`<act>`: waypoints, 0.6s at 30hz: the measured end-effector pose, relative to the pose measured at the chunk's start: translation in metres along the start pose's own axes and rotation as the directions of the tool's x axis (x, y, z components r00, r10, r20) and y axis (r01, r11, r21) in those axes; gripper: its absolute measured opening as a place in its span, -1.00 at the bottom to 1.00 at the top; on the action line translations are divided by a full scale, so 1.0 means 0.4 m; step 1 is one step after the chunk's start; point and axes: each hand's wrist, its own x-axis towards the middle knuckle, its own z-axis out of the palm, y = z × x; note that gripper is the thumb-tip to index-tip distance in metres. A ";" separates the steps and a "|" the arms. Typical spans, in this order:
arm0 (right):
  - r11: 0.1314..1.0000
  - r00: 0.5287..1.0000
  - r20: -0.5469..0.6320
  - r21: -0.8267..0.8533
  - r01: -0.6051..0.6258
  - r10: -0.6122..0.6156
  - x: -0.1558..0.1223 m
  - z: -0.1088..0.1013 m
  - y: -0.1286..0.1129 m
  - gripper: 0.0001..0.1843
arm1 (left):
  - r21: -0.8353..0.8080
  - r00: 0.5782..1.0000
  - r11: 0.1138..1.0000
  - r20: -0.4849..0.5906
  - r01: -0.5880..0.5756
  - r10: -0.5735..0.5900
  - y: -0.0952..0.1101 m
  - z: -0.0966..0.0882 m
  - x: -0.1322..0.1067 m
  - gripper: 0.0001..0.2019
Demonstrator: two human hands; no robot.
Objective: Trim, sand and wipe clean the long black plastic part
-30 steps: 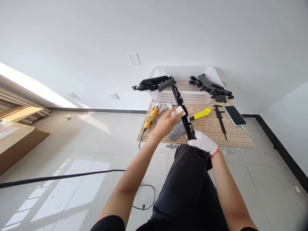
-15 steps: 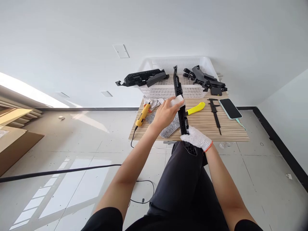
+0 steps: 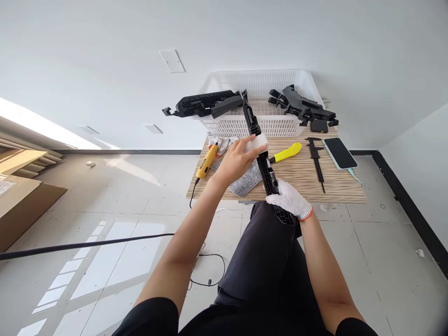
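A long black ribbed plastic part (image 3: 265, 172) slants from my thigh up over the table toward the basket. My right hand (image 3: 289, 199), in a white knit glove with an orange cuff, grips its lower end. My bare left hand (image 3: 240, 158) is closed round a white block (image 3: 258, 142), which looks like a sponge or eraser, and presses it against the middle of the part. Below my left hand lies a grey cloth pad (image 3: 247, 183). A yellow-handled knife (image 3: 289, 152) is just right of the part, its front end partly hidden behind it.
A white plastic basket (image 3: 224, 128) at the table's back carries black plastic parts (image 3: 206, 103) left and more black parts (image 3: 303, 105) right. A corded yellow power tool (image 3: 207, 161), black calipers (image 3: 316, 161) and a phone (image 3: 340, 153) lie on the slatted table (image 3: 336, 191).
The upper end of the black part has swung left, and its lower end has shifted slightly right with my gloved hand. My left hand still holds the white block. The camera view has shifted a little.
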 end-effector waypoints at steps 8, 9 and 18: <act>0.996 0.999 -0.019 -0.087 -0.035 0.034 0.001 0.002 -0.001 -0.66 | 0.018 0.999 1.000 0.050 0.019 -0.020 -0.041 -0.027 -0.054 -0.56; 0.997 1.000 -0.016 -0.078 -0.025 0.024 0.001 0.002 -0.001 -0.66 | 0.033 0.998 0.999 0.050 0.025 -0.027 -0.046 -0.028 -0.063 -0.56; 1.000 1.000 -0.028 -0.018 0.009 -0.009 0.002 0.001 0.001 -0.72 | 0.022 0.992 0.995 -0.083 0.094 -0.092 -0.054 -0.045 -0.100 -0.55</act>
